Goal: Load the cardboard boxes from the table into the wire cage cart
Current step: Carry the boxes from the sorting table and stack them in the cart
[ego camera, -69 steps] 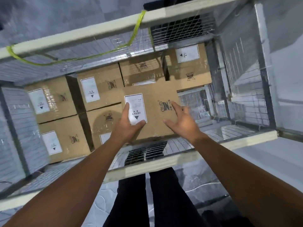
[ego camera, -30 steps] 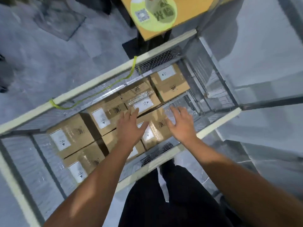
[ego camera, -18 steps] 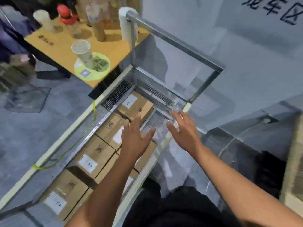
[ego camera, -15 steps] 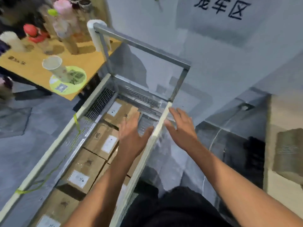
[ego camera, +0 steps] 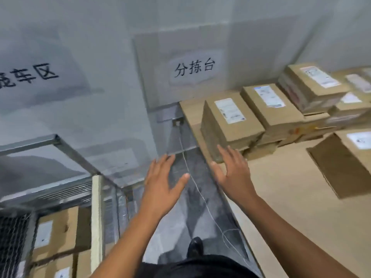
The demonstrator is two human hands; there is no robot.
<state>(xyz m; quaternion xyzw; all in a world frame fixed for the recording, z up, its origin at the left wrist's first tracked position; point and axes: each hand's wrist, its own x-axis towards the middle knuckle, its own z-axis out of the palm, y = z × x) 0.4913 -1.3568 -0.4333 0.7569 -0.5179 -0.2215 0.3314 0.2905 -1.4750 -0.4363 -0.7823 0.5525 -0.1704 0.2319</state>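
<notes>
Several labelled cardboard boxes are stacked on the tan table (ego camera: pixel 291 197) at the right; the nearest box (ego camera: pixel 230 121) stands at the table's left end. My right hand (ego camera: pixel 232 171) hovers with spread fingers just in front of that box, holding nothing. My left hand (ego camera: pixel 162 183) is also spread and empty, over the floor gap between table and cart. The wire cage cart (ego camera: pixel 96 213) is at the lower left with labelled boxes (ego camera: pixel 54 231) inside it.
A grey wall with two paper signs stands straight ahead. A thin white cable (ego camera: pixel 202 199) runs along the dark floor between cart and table. A further box (ego camera: pixel 349 157) lies at the table's right edge. My dark shoe (ego camera: pixel 195 246) shows below.
My view has swung right, from the cart's inside to the table of boxes. Both hands let go of the box set in the cart and moved, empty, toward the table.
</notes>
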